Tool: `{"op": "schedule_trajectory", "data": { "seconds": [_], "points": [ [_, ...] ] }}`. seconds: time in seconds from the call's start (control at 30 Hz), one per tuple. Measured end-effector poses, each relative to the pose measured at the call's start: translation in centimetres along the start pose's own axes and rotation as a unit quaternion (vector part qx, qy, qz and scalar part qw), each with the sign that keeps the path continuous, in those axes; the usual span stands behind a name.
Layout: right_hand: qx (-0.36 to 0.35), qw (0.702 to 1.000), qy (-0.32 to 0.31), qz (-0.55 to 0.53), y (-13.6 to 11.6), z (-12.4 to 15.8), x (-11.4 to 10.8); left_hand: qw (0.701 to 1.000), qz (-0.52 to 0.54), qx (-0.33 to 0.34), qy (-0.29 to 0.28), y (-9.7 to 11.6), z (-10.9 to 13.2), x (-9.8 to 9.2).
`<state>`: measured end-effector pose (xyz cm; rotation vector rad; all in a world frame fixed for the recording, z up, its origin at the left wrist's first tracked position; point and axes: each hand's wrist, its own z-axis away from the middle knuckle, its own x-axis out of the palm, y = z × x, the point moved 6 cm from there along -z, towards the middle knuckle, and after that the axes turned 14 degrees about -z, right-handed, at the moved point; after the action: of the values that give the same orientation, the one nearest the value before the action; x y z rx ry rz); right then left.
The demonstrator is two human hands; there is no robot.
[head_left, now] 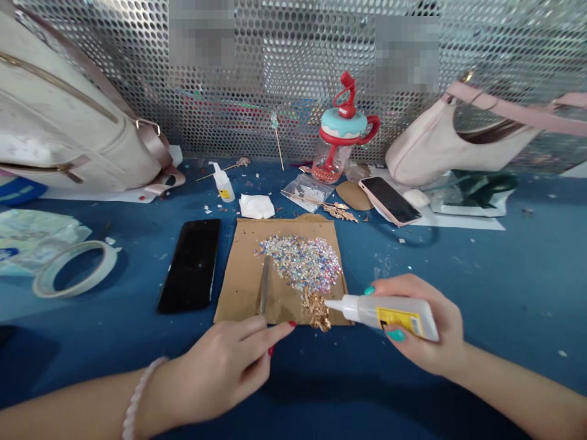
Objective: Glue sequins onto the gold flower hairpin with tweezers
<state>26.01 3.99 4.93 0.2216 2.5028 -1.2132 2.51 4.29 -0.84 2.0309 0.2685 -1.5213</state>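
My right hand (428,324) is closed around a clear glue bottle (403,315) with a yellow label. The bottle lies nearly level, its white nozzle pointing left at a gold leaf-like ornament (317,311) on the front edge of a cardboard sheet (238,275). My left hand (229,360) is at the front left of the cardboard, forefinger reaching toward the ornament and thumb curled below; what it pinches, if anything, is hidden. Metal tweezers (265,284) lie on the cardboard, their near end by my left knuckles. Colourful rhinestones (302,260) are spread behind the ornament.
A black phone (190,266) and a tape roll (76,269) lie left. Behind are a second glue bottle (223,183), folded tissue (257,206), a small plastic bag (307,190), a red-handled cup (337,146) and a pink phone (389,200). Bags (68,122) stand at both sides.
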Motion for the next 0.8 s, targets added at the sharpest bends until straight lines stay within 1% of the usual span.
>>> {"op": "schedule_trajectory", "data": {
  "seconds": [0.27, 0.6, 0.8],
  "points": [
    [-0.010, 0.999, 0.010, 0.034, -0.9, -0.8, -0.1, 1.000, 0.012, -0.002, 0.003, 0.0, 0.0, 0.0],
    [0.021, 1.000, 0.003, 0.014, 0.3, -0.1, 0.0, 1.000, 0.000, -0.002, -0.001, 0.0, 0.0, 0.0],
    [0.023, 1.000, 0.004, 0.010, 0.0, -0.4, 0.1, 1.000, 0.001, 0.001, -0.010, 0.1, 0.1, 0.0]
  ]
}}
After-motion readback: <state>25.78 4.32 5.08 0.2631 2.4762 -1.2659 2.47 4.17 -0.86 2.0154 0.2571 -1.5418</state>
